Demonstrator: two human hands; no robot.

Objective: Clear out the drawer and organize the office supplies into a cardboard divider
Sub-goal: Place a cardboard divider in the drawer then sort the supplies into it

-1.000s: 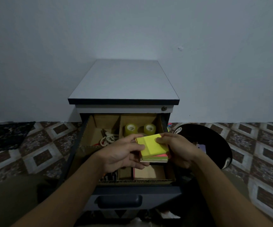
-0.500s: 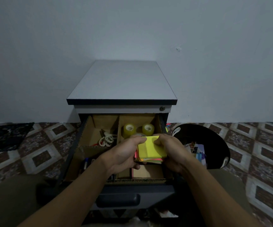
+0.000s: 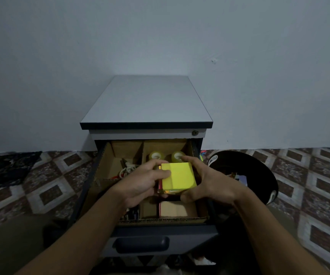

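Left hand [image 3: 140, 181] and right hand [image 3: 209, 185] grip a sticky-note stack [image 3: 180, 177] above the cardboard divider [image 3: 160, 220] (drawer [image 3: 189, 241] open); next, likely lower it in.

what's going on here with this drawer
A person is sorting office supplies in an open drawer fitted with a cardboard divider. The left hand and right hand together hold a stack of yellow sticky notes over the divider's right side. Two tape rolls sit in the back right compartment, and scissors in the back left.
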